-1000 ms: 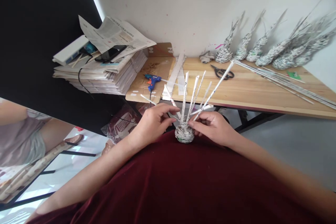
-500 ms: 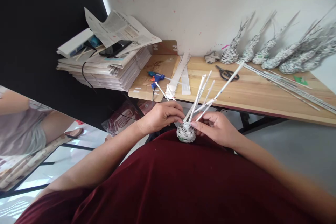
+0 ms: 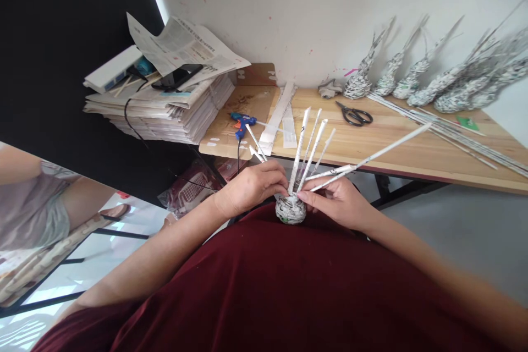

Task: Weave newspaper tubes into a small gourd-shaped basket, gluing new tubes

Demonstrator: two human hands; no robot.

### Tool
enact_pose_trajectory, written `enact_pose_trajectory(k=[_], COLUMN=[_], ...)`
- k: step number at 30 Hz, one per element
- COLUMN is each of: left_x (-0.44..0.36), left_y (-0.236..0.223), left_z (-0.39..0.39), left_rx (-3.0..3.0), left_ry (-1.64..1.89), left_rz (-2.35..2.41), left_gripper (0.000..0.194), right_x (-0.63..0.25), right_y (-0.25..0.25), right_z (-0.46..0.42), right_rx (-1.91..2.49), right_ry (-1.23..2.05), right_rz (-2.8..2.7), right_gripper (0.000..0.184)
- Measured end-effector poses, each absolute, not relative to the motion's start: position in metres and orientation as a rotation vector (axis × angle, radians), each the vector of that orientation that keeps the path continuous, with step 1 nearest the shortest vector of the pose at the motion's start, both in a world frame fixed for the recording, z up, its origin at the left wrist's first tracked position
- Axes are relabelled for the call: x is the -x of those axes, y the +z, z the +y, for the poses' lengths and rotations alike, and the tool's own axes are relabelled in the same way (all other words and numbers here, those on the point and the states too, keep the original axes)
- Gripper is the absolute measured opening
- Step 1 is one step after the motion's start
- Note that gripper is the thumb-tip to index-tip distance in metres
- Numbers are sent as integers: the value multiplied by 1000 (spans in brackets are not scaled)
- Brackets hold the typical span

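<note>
A small round basket (image 3: pixel 291 211) woven from rolled newspaper sits upright against my dark red shirt. Several paper tubes (image 3: pixel 312 148) stick up and outward from its rim. My left hand (image 3: pixel 264 184) is closed at the rim's left side, fingers pinching around the weave and tube bases. On the right, my right hand (image 3: pixel 332 198) pinches the rim between thumb and fingers, with tubes lying across its fingers. One long paper tube (image 3: pixel 391 146) slants out to the right above that hand. The fingertips behind the basket are hidden.
Black scissors (image 3: pixel 355 115) and long paper tubes (image 3: pixel 454 132) lie on the wooden table (image 3: pixel 396 159). Woven paper pieces (image 3: pixel 358 85) lean along the wall. Left are a blue glue gun (image 3: pixel 243 124) on cardboard and a newspaper stack (image 3: pixel 165 115). A seated person (image 3: pixel 37 203) shows far left.
The long paper tube has swung down to the right, from steeply slanted to flatter. The upright tubes have spread slightly. Both hands stay at the basket's rim.
</note>
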State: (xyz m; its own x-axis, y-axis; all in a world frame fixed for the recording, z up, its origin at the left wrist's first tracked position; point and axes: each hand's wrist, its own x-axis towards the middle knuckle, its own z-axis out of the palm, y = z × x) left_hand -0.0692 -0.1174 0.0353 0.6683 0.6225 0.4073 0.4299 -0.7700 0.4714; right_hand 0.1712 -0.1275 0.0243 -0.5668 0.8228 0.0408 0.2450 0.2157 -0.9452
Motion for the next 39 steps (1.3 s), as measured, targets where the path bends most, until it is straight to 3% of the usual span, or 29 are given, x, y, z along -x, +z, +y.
enact_pose_trajectory(k=[15,25,39], left_x=[54,58,61], left_y=[32,33,39], left_z=[-127,-130,-137], left_rx=[-1526,-1890,-1998], left_ry=[865,892,850], left_rz=[997,1031,1022], left_gripper=[9,6,8], right_x=[-167,-165,-164], right_y=[26,24,21], right_z=[-123,-126,-127], right_rx=[989,1045,1059], right_ry=[1441,1442,1356], right_rz=[-1872,-1820,-1878], right_gripper=[23,17,27])
